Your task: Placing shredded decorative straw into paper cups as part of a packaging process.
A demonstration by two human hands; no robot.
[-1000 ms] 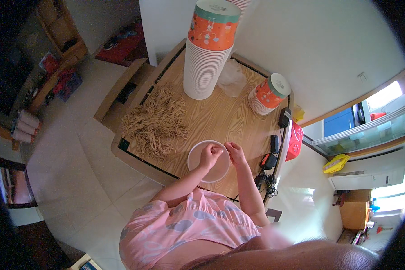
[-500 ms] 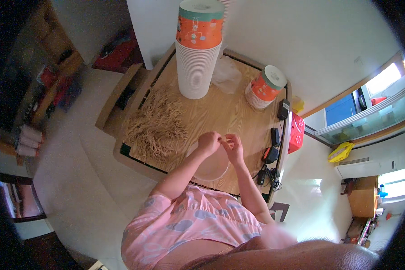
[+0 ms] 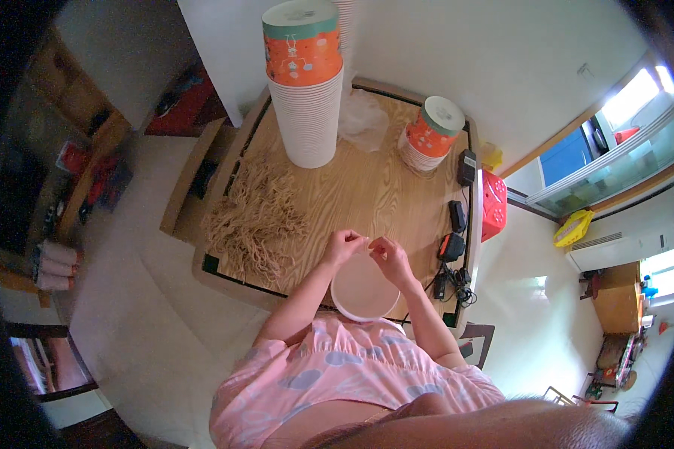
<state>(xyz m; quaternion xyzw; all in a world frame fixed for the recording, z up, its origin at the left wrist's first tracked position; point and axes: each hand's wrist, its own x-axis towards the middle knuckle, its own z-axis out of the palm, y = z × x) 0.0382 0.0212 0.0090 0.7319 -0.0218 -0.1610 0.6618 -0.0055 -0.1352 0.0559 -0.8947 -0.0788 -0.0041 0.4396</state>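
A round, pale tub or bowl (image 3: 365, 290) sits at the table edge nearest my body, its circular rim facing up. Over its far rim, my left hand (image 3: 344, 245) and my right hand (image 3: 391, 260) come close together with fingertips pinched. Whatever lies between the fingers is too small to make out. To the left of my hands spreads a tangled heap of beige cords (image 3: 254, 217). Beyond stands a tall stack of upside-down paper buckets (image 3: 305, 97), white below with an orange and green one on top.
A shorter stack of orange and green paper buckets (image 3: 431, 135) stands at the far right. Clear plastic film (image 3: 364, 120) lies between the stacks. Black power adapters (image 3: 457, 215) and coiled cables (image 3: 460, 283) line the table's right edge, beside a red plastic stool (image 3: 493, 206).
The view has shifted a little. Both hands and the pale tub sit slightly nearer my body, and more of the tub's round rim shows. Fingers stay pinched.
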